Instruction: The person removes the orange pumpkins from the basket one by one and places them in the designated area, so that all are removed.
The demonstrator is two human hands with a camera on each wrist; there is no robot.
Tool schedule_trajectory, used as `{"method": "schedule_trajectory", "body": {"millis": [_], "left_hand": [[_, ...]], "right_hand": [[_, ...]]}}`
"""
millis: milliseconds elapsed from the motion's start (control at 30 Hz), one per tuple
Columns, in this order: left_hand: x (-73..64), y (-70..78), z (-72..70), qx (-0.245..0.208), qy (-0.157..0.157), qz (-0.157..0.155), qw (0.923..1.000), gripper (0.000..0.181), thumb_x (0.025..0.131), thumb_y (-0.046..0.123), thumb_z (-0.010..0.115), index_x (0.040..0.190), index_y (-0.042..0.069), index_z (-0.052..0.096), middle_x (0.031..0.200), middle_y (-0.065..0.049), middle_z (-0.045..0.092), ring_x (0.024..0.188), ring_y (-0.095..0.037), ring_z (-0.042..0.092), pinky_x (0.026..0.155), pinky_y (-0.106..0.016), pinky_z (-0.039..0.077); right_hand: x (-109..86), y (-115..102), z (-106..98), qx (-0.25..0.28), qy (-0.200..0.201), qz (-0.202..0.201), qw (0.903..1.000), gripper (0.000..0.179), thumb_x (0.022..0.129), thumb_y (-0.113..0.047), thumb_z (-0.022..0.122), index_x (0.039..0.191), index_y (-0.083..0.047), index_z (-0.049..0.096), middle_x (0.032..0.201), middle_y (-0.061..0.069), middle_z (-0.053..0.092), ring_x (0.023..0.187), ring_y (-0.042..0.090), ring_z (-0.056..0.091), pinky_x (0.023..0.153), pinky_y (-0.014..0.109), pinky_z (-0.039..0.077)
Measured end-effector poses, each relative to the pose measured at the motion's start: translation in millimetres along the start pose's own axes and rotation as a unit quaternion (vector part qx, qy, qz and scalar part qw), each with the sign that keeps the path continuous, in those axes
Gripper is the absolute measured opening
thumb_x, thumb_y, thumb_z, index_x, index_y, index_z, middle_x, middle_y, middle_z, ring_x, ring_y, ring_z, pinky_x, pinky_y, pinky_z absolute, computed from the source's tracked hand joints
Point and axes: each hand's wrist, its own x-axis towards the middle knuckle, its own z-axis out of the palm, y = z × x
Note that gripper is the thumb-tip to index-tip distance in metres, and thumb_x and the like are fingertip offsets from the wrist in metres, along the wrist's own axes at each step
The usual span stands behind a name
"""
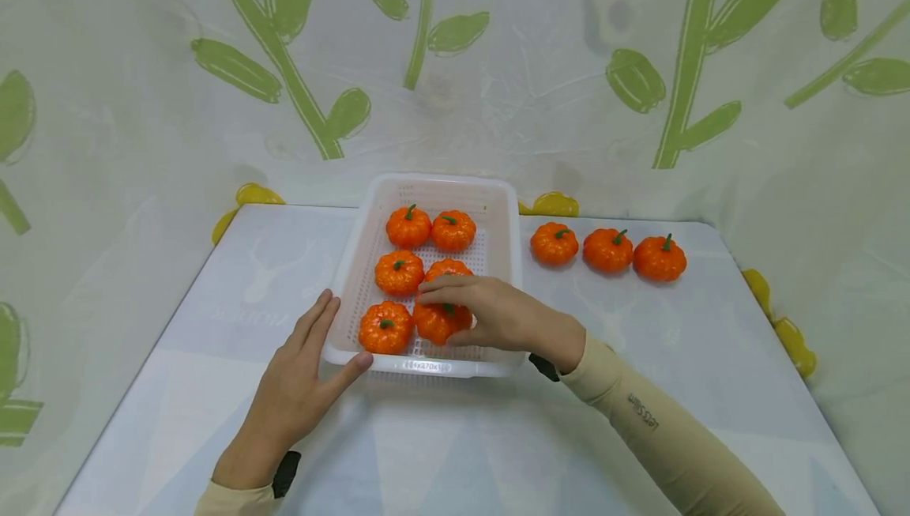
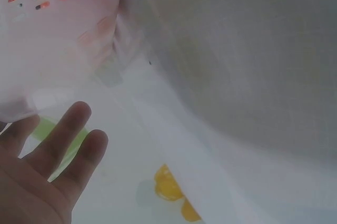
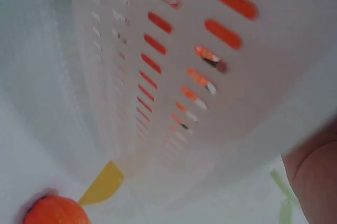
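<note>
A white plastic basket (image 1: 490, 367) with slotted walls holds several small orange toy pumpkins (image 1: 399, 273) with green stems. My right hand (image 1: 501, 314) reaches over its right side and grips a pumpkin (image 1: 437, 325) in the front right, fingers across the top and thumb at the near side. That hand partly covers another pumpkin (image 1: 448, 268) just behind. At the front left corner, my left hand (image 1: 295, 386) rests against the basket with straight, spread fingers. The left wrist view shows those fingers (image 2: 79, 163) by the basket's wall (image 2: 58, 45). In the right wrist view, the wall hides the gripped pumpkin.
Three more pumpkins (image 1: 607, 250) stand in a row on the table (image 1: 618, 437), right of the basket. A pale curtain (image 1: 526, 105) printed with green leaves and yellow flowers hangs behind the table and along its sides.
</note>
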Motion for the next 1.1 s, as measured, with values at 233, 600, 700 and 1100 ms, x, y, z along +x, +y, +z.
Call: {"method": "schedule_trajectory", "body": {"millis": [233, 600, 700, 1100], "left_hand": [[0.0, 0.1, 0.7, -0.004, -0.003, -0.007, 1.0000, 0.092, 0.092, 0.059, 0.066, 0.163, 0.016, 0.024, 0.167, -0.004, 0.021, 0.143, -0.041, 0.037, 0.105, -0.068, 0.037], [0.3, 1.2, 0.6, -0.001, -0.003, -0.010, 0.9999, 0.092, 0.092, 0.059, 0.065, 0.163, 0.017, 0.024, 0.168, -0.003, 0.021, 0.142, -0.042, 0.037, 0.104, -0.070, 0.036], [0.0, 0.4, 0.9, -0.002, -0.002, -0.010, 0.9999, 0.092, 0.093, 0.059, 0.065, 0.163, 0.017, 0.024, 0.168, -0.003, 0.021, 0.142, -0.043, 0.037, 0.104, -0.070, 0.036], [0.0, 1.0, 1.7, 0.003, -0.007, -0.016, 0.9998, 0.092, 0.093, 0.060, 0.064, 0.163, 0.018, 0.023, 0.168, -0.003, 0.019, 0.143, -0.042, 0.036, 0.104, -0.072, 0.035]], "right_hand": [[-12.1, 7.2, -18.5, 0.015, 0.081, -0.028, 0.9962, 0.061, 0.081, -0.018, 0.088, 0.137, -0.010, 0.064, 0.146, 0.002, 0.056, 0.137, 0.017, 0.049, 0.107, 0.029, 0.046], [-36.1, 18.2, -45.4, 0.015, 0.179, -0.020, 0.9836, 0.064, 0.079, -0.019, 0.089, 0.137, -0.009, 0.063, 0.146, 0.003, 0.056, 0.140, 0.019, 0.047, 0.109, 0.036, 0.045], [-43.0, 21.0, -51.4, 0.004, 0.211, 0.002, 0.9775, 0.065, 0.080, -0.021, 0.089, 0.139, -0.012, 0.061, 0.148, 0.002, 0.054, 0.140, 0.018, 0.046, 0.109, 0.037, 0.045], [-83.6, 49.2, -55.6, -0.029, 0.300, 0.163, 0.9396, 0.065, 0.080, -0.025, 0.089, 0.139, -0.015, 0.062, 0.148, 0.000, 0.054, 0.128, 0.022, 0.055, 0.090, 0.041, 0.054]]}}
